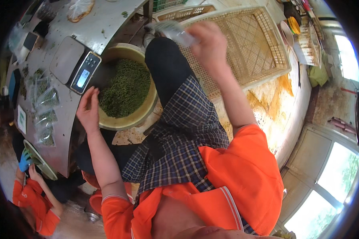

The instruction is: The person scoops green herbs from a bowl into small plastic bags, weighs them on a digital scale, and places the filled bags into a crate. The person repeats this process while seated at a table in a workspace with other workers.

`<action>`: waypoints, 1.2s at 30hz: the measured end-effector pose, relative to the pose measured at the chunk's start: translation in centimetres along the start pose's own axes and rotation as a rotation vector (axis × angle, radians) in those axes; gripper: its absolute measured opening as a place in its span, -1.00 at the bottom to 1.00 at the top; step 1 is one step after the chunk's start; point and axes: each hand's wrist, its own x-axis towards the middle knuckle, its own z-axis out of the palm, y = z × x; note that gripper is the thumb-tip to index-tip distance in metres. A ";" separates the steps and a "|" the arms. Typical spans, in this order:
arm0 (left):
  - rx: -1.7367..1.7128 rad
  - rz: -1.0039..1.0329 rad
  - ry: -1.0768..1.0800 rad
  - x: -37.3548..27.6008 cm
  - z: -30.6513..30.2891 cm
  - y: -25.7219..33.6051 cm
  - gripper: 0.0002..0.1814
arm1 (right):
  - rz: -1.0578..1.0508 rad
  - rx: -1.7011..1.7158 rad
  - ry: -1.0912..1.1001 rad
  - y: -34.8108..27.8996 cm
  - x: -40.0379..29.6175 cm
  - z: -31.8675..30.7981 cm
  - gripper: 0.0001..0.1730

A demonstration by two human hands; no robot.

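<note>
My right hand [209, 44] is raised over the plastic crate and grips a clear plastic bag [178, 32], blurred, with something greenish inside. My left hand [89, 109] hovers between the table edge and a round basin, just below the digital scale [76, 64]. Its fingers are bent and drawn close; whether a small thing sits between the tips cannot be made out. Many small green grains [124, 89] fill the lower part of the yellowish basin [128, 125]. The scale's display is lit, and its flat pan [66, 59] bears nothing.
Several filled clear bags [46, 119] lie on the metal table [64, 119] at left. A large lattice plastic crate [248, 47] stands beyond my knee. Lower left, a co-worker with a blue glove [24, 161] holds a tilted basin [43, 164]. Red plastic stools [95, 201] stand near my left elbow.
</note>
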 end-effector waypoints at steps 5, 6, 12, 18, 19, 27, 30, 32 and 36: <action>-0.058 -0.045 0.113 0.7 0.0 -2.5 -0.77 | 0.505 -0.272 -0.483 15.5 -5.2 4.0 -0.81; -0.107 -0.057 0.106 0.7 0.1 -2.8 -0.78 | 0.546 -0.309 -0.570 17.4 -7.5 6.0 -0.78; 0.026 -0.098 0.139 0.3 0.6 -0.4 -0.82 | 0.743 -0.345 -0.833 18.8 -19.6 14.0 -0.75; -0.092 0.087 0.673 3.1 -3.4 -2.7 -0.69 | 0.675 0.031 -0.843 22.1 -18.3 10.3 -0.59; -0.187 0.151 0.839 4.5 -4.9 -3.0 -0.61 | 0.661 0.091 -0.728 23.0 -17.4 10.1 -0.62; -0.600 -0.259 1.052 9.4 -17.9 -8.0 -0.55 | 0.084 0.483 -0.496 -6.3 1.2 10.8 -0.74; -0.462 -0.386 0.934 10.8 -17.6 -7.3 -0.70 | -0.366 0.418 -0.475 -11.8 0.9 16.9 -0.66; -0.538 -0.371 0.905 11.0 -17.1 -6.5 -0.79 | -0.506 0.281 -0.400 -14.7 -0.7 19.6 -0.60; -0.663 -0.115 0.840 9.6 -16.7 -4.0 -0.85 | -0.470 0.465 -0.733 -17.4 -8.1 18.5 -0.74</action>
